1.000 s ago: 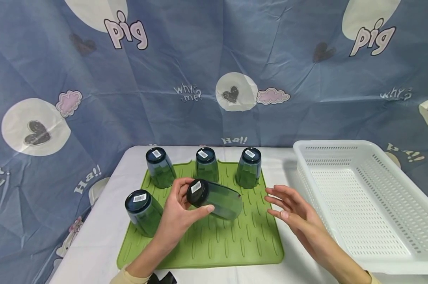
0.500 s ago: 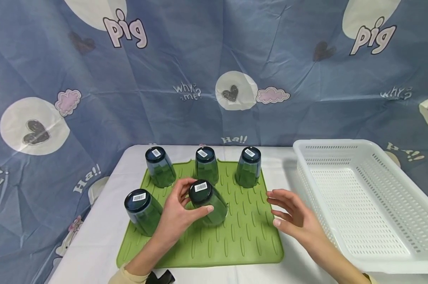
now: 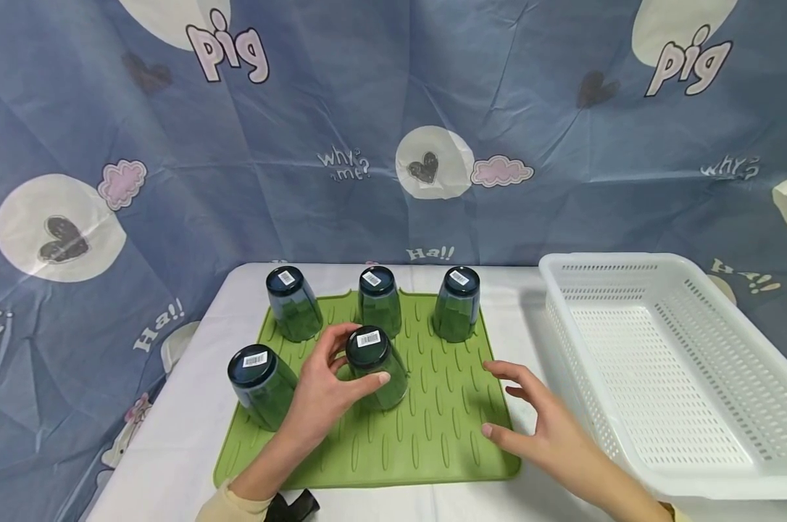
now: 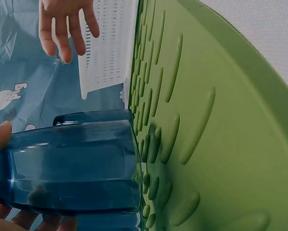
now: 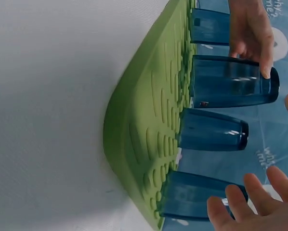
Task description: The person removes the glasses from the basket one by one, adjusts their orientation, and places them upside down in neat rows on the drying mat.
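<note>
In the head view my left hand (image 3: 322, 395) grips a dark blue-green tumbler (image 3: 395, 378) near its base, thumb in front and fingers behind. This tumbler is upside down with a barcode sticker on its base. Its rim meets the ribbed green drying mat (image 3: 432, 449), as the right wrist view also shows. Over the mat's right edge hovers my right hand (image 3: 550, 428), fingers spread and holding nothing. Another upturned tumbler (image 3: 269, 399) stands left of the held one. Behind are a left tumbler (image 3: 297, 312), a middle tumbler (image 3: 380, 308) and a right tumbler (image 3: 457, 315).
A white perforated plastic basket (image 3: 661, 391) stands on the right of the white-covered table (image 3: 172, 442). A blue printed cloth (image 3: 341, 225) hangs behind the table. A small black object (image 3: 292, 506) lies by the left sleeve at the front edge.
The tumbler in my left hand has gone from tilted sideways to upside down on the mat. My right hand has moved slightly lower and its thumb and fingers have spread apart.
</note>
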`<state>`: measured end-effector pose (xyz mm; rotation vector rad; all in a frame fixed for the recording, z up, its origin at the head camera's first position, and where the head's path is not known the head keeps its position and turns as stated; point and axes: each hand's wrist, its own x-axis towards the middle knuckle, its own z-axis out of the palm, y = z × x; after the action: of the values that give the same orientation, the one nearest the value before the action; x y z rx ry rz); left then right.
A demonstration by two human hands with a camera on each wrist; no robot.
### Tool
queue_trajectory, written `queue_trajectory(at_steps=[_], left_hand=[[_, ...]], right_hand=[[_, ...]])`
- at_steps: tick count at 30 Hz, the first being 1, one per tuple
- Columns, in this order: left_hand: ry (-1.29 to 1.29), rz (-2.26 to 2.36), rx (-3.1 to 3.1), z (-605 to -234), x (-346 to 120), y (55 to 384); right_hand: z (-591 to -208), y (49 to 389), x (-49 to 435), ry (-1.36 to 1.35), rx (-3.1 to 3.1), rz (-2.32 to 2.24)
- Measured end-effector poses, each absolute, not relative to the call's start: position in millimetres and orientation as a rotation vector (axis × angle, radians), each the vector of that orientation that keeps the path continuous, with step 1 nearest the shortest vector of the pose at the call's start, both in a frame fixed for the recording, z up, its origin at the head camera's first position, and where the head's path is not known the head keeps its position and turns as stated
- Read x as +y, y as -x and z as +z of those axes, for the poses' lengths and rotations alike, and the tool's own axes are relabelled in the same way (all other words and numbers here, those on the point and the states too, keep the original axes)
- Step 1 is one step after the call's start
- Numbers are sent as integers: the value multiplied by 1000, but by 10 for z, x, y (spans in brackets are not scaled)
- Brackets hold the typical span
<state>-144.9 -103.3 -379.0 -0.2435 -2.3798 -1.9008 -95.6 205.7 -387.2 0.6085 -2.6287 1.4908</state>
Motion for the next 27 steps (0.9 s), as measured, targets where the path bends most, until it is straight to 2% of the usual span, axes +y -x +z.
queue_trajectory(at_steps=[27], left_hand=[[245, -1855, -2412, -3869, -1056, 1485]], right_hand=[[-3882, 902, 2112, -490, -2714, 1486]])
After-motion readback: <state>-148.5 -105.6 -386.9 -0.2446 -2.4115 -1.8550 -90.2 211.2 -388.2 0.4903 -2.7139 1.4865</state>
